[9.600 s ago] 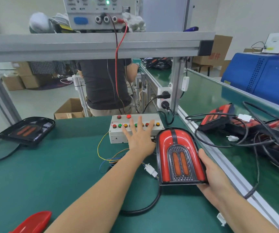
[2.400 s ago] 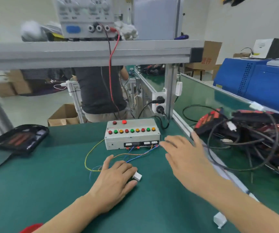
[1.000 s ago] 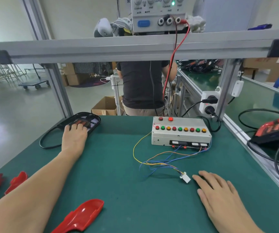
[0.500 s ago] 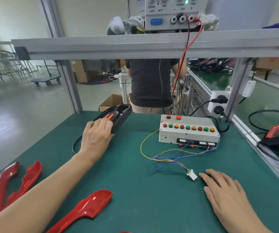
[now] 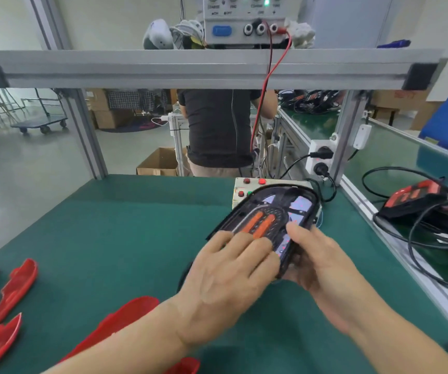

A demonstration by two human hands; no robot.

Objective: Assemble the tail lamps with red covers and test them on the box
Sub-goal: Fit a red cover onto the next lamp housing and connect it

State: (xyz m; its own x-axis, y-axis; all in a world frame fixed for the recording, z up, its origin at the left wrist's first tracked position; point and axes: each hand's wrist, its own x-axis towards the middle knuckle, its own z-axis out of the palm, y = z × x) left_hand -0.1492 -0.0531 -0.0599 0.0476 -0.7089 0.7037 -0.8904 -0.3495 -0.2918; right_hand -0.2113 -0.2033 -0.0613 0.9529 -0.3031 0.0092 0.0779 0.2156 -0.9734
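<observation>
A black tail lamp body (image 5: pixel 271 211) with two orange strips and no red cover is held tilted above the green mat in front of me. My left hand (image 5: pixel 228 276) lies on its near face with fingers over the strips. My right hand (image 5: pixel 322 263) grips its near right edge from below. The white test box (image 5: pixel 244 187) with coloured buttons stands behind the lamp, mostly hidden by it. Red covers lie on the mat: one (image 5: pixel 125 317) by my left forearm, several (image 5: pixel 10 287) at the left edge.
Finished lamps with black cables (image 5: pixel 417 201) are piled on the belt to the right. A power supply (image 5: pixel 244 20) sits on the aluminium shelf above, its red lead hanging down. A person in a dark shirt (image 5: pixel 217 130) stands behind the bench. A socket block (image 5: pixel 321 157) is on the right post.
My left hand has carried the black lamp body from the far left of the mat to the middle. My right hand left the mat and took hold of the lamp's right edge.
</observation>
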